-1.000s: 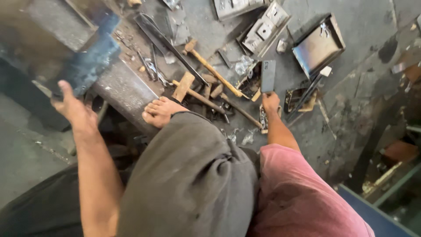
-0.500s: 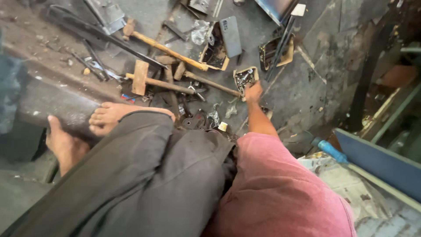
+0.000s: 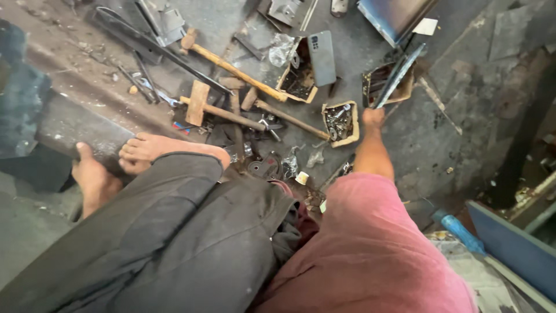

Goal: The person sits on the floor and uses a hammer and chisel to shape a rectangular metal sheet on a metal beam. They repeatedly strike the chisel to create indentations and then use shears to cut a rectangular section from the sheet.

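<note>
right grip: right hand reaches out to the floor clutter, fingers curled by the lower end of a dark flat metal strip; looks closed on it, but fingers are seen from behind, cannot tell for sure
left grip: left hand flat, fingers wrapped down over the edge of a heavy steel bar; thumb up, holding or bracing, not lifting
strip location: leans across a small open cardboard box of parts, upper end toward a blue tray
nearby right: second small box of screws just beside the hand, on the inner side; phone lies on a third box further up
nearby left: bare foot rests on the bar right next to the left hand
floor: two wooden-handled hammers and loose scrap between bar and boxes
step: judged as picking a piece from the parts pile while the bar is steadied
next move needs: a firm pinch on the strip's end, lift clear of the box rim without tipping it; left hand keeps bar pinned
</note>
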`<action>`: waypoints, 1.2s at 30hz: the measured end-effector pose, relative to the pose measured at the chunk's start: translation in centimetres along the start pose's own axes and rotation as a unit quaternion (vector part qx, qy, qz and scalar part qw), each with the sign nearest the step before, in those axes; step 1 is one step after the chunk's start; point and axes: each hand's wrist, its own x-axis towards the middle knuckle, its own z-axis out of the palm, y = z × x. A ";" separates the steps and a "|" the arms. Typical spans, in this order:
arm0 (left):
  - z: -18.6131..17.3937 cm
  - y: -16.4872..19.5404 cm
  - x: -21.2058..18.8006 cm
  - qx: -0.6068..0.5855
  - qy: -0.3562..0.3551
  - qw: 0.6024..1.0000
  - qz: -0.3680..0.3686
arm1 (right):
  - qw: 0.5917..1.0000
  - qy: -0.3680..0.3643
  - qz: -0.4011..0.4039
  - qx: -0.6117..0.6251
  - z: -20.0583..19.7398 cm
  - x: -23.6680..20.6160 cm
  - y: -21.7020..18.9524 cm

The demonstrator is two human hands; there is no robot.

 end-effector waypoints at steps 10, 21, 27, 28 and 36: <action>6.5 1.1 -6.2 0.275 0.141 0.878 0.366 | 0.923 0.021 -0.222 0.313 5.5 -14.4 -8.4; 17.8 6.7 -7.2 -0.244 -0.232 0.934 0.117 | 0.680 -0.346 -0.552 0.337 5.8 -26.3 -23.1; 11.3 6.7 -3.8 -0.247 -0.127 0.960 0.026 | 0.950 0.177 -0.251 -0.052 4.4 -11.8 -18.8; 10.4 6.5 -3.8 -0.269 -0.126 0.954 0.042 | 0.965 0.124 -0.222 -0.062 4.3 -10.9 -17.9; 8.4 5.9 -4.0 -0.291 -0.110 0.949 0.046 | 0.976 0.008 -0.216 -0.038 3.0 -8.6 -16.7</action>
